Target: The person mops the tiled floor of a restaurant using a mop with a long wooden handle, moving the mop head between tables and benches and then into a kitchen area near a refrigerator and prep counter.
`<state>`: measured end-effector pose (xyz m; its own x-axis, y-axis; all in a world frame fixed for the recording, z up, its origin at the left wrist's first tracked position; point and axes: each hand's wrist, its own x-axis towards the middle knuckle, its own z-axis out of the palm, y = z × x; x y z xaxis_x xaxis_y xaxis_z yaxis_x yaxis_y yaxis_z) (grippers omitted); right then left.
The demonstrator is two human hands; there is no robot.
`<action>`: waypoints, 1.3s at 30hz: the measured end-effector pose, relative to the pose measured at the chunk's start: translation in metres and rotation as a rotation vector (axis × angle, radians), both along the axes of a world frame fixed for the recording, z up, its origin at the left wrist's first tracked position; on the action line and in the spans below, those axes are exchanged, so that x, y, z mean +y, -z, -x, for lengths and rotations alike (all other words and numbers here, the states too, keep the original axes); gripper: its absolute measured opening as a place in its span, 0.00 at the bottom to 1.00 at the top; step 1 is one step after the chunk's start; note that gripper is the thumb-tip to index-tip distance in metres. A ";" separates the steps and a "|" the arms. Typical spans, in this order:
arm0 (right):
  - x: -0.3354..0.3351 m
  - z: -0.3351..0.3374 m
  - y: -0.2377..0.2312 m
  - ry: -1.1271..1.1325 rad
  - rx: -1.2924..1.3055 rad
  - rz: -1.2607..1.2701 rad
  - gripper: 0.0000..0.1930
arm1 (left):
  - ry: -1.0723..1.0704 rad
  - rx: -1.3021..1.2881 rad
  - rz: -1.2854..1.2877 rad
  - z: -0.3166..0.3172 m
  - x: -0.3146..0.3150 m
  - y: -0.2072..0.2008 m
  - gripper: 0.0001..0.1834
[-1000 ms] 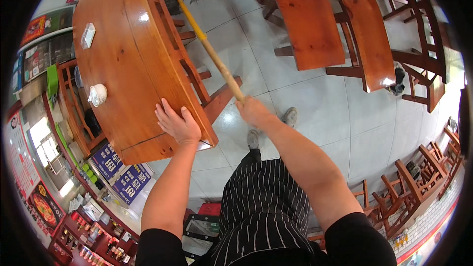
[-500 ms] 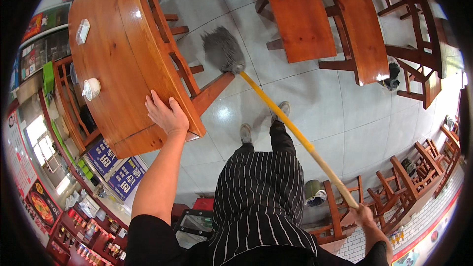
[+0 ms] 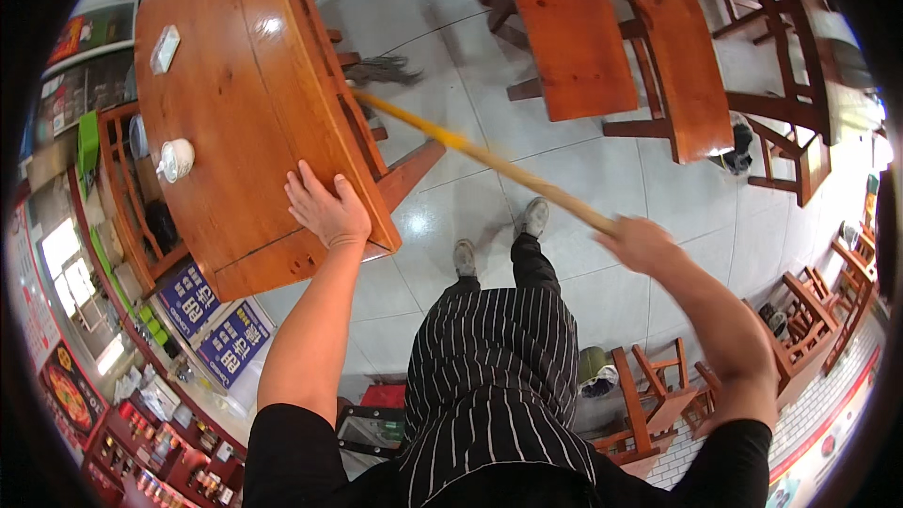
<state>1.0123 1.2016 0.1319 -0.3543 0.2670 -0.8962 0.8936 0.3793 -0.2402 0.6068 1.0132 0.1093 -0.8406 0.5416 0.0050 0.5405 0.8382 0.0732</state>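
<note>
Big wooden counter (image 3: pixel 235 132), with a string mop (image 3: pixel 513 170) off its right side, head partly hidden there. Mopping, by the looks of it; going further under calls for a low angle. Right hand (image 3: pixel 640 243) grips the mop; left hand (image 3: pixel 329 212) lies spread by the counter's near-right corner.

Mop handle (image 3: pixel 499 166) is yel/tan, apron (image 3: pixel 491 348) blk w/ wht stripes.

Light flaring far right, glare spotting orange-brown wooden table (image 3: pixel 235 103) near right edge, yellow-tan mop handle (image 3: pixel 513 172) blurring, fisheye rim darkening
</note>
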 end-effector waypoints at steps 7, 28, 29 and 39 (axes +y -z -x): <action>-0.021 0.080 0.035 -0.038 0.169 -0.205 0.28 | -0.031 -0.050 0.021 0.002 0.001 -0.002 0.36; -0.558 -0.101 -0.193 1.315 -0.384 0.326 0.25 | 0.113 -0.348 -0.139 0.016 -0.024 -0.020 0.39; -0.576 -0.086 -0.179 1.376 -0.297 0.358 0.25 | 0.157 -0.417 -0.140 0.017 -0.029 -0.023 0.39; -0.480 0.103 -0.076 1.445 0.458 0.386 0.15 | 0.441 -0.987 -0.318 -0.172 -0.226 0.018 0.41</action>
